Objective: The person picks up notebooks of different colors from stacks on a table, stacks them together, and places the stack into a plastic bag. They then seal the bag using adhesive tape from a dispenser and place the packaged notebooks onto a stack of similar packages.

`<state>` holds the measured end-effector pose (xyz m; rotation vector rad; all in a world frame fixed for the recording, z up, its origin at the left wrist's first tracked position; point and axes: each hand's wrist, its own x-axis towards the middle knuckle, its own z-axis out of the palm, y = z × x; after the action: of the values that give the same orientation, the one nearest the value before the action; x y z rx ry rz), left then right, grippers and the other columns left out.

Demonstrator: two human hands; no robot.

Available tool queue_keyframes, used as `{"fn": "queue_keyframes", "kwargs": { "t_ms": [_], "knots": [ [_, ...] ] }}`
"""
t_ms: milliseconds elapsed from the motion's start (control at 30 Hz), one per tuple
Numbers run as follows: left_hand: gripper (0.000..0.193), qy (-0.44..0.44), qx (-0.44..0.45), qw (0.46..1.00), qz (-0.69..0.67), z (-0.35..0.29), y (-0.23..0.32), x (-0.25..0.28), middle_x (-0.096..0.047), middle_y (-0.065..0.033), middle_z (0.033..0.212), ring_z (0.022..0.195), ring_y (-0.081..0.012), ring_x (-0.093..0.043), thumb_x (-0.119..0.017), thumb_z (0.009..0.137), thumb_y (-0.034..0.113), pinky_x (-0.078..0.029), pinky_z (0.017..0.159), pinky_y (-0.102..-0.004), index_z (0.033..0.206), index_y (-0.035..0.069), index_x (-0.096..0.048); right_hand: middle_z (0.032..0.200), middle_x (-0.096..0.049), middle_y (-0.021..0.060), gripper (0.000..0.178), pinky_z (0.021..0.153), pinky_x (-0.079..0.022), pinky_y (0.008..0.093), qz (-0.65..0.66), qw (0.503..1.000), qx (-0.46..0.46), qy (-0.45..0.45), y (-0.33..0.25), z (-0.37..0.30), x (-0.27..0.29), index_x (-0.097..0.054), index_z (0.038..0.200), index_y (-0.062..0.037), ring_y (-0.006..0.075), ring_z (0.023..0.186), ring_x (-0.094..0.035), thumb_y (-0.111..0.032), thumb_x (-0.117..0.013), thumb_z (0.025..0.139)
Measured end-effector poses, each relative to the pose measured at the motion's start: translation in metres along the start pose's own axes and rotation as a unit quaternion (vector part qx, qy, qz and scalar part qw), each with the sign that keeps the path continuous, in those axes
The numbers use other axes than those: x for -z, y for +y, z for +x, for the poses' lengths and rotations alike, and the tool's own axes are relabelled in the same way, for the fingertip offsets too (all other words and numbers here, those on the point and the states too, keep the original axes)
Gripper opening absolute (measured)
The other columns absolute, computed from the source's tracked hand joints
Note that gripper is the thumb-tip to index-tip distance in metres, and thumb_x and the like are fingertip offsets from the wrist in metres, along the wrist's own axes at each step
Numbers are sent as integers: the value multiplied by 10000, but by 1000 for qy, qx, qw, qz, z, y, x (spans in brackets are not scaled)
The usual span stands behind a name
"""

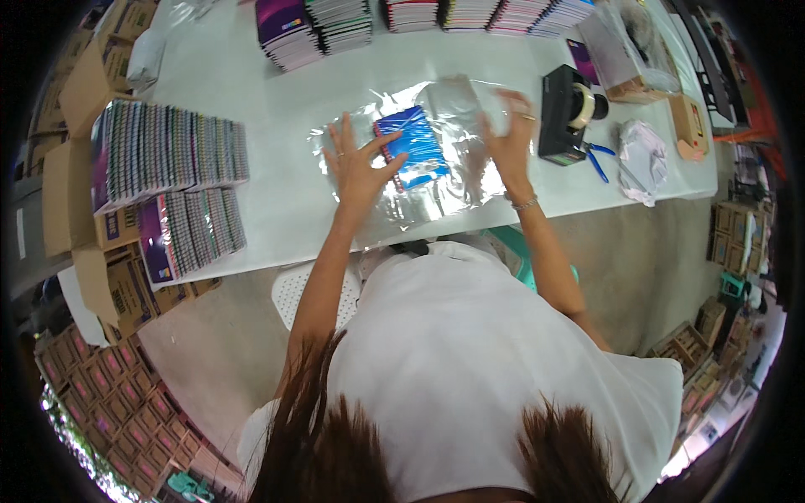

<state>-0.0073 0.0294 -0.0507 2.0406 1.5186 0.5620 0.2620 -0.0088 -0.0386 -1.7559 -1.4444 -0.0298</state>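
A small blue spiral notebook (419, 151) lies on a clear plastic sheet (465, 159) in front of me, and the film looks to cover it. My left hand (360, 163) rests with fingers spread at the notebook's left side, the thumb and a fingertip reaching over its cover. At the sheet's right part is my right hand (510, 142), its fingers bent and smeared by motion. Whether it grips the film's edge I cannot make out. Beside that hand stands a black tape dispenser (557, 117) with a tape roll.
Spiral notebooks (176, 151) stand in rows at the left, by an open carton (71, 197). More notebook stacks (411, 15) line the table's far edge. Blue-handled pliers (598, 162), a crumpled white bundle (642, 159) and a plastic-lined box (629, 63) occupy the right.
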Motion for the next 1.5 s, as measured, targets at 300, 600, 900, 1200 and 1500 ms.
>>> {"fn": "queue_keyframes", "kwargs": {
  "t_ms": [300, 600, 900, 1200, 1500],
  "knots": [
    [463, -11, 0, 1000, -11, 1, -1, -8, -118, -144, 1665, 1534, -425, -9, -820, 758, 488, 25, 1173, -681, 1201, 389, -730, 826, -702, 26, 327, 618, -503, 201, 253, 849, -463, 36, 146, -24, 132, -727, 945, -6, 73, 681, -613, -323, -781, 889],
    [492, -11, -14, 1000, -20, 2, -6, -11, -133, -145, 1661, 1533, -430, -20, -812, 762, 505, 13, 1167, -693, 1230, 391, -713, 910, -703, 27, 211, 764, -533, 221, 313, 833, -451, 66, 141, -34, 130, -718, 967, -22, 92, 818, -653, -215, -774, 900],
    [488, -12, -11, 1000, -27, 1, -5, -8, -149, -158, 1655, 1530, -438, -33, -807, 760, 519, 12, 1160, -703, 1223, 393, -716, 918, -666, 87, 222, 781, -613, 308, 458, 750, -466, 100, 116, -101, 119, -610, 1059, 20, 174, 805, -687, -165, -687, 963],
    [489, -14, 12, 1000, -25, -3, -7, -6, -140, -170, 1658, 1536, -419, 5, -802, 753, 546, 31, 1161, -691, 1214, 408, -719, 820, -572, -25, 168, 633, -465, 212, 291, 881, -321, -191, 67, -56, 109, -607, 956, -52, 61, 716, -535, -214, -639, 989],
    [528, -37, 18, 999, -6, 2, -3, 5, -117, -163, 1662, 1539, -406, 26, -823, 724, 543, 28, 1159, -702, 1220, 400, -715, 759, -596, 59, 226, 682, -444, 316, 241, 846, -3, -476, -46, 33, -35, -616, 882, -10, 160, 707, -514, -204, -732, 882]
  ]
}}
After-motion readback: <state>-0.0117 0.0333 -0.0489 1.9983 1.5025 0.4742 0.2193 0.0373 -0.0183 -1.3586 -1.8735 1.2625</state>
